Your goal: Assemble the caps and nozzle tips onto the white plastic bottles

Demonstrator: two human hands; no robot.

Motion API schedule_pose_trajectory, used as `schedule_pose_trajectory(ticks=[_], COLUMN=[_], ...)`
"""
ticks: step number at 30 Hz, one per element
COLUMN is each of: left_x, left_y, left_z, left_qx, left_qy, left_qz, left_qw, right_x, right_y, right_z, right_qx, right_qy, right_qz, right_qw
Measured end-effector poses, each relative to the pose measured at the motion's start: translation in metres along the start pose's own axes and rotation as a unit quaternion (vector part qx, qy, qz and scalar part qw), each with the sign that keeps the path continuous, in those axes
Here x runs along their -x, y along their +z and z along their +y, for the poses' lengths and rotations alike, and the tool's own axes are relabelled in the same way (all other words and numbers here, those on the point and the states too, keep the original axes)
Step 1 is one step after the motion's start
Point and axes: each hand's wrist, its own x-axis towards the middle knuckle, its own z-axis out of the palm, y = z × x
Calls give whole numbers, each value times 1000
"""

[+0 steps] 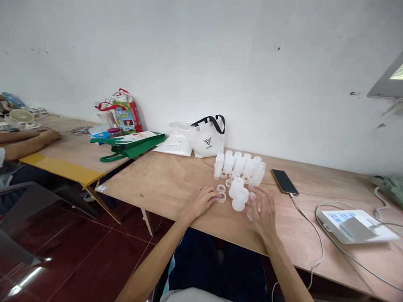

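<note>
My left hand (204,203) lies on the wooden table with its fingers stretched out. Its fingertips touch a translucent ring (222,197); a second ring (221,188) is just behind it. My right hand (263,208) rests to the right, fingers apart, beside a clear disc (250,214) and other small clear pieces partly hidden by the fingers. Between the hands are white frosted plastic jars (239,199), grouped close together. Farther back stand rows of similar white jars (238,164), with a stack of clear lids (258,173) at their right end and loose rings around them.
A phone (285,181) on a charging cable lies right of the jars. Farther right is a white device (355,226) with cables. By the wall stand a white tote bag (208,140) and a plastic sack (176,142). Another person's hands (47,138) rest on the left table.
</note>
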Motion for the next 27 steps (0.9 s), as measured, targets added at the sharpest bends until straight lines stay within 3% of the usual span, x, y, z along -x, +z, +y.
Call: schedule_pose_trajectory(ticks=[10,17,21,27], left_x=[3,4,3,4], left_y=[-15,-15,-14,-26], left_z=[3,9,12,15], left_qx=[49,31,31,108], left_qy=[1,13,29,-2], left_qz=[-29,-35,-36,-57], left_qw=[998,999,998,993], right_x=[4,5,3,0], right_y=[5,6,5,-2], right_z=[3,3,-1,-8], right_qx=[-12,-15,-28,-29], right_qy=[-6,-10,-18,-19], right_qz=[-9,-7,14,91], right_qw=[1000,1000,999,995])
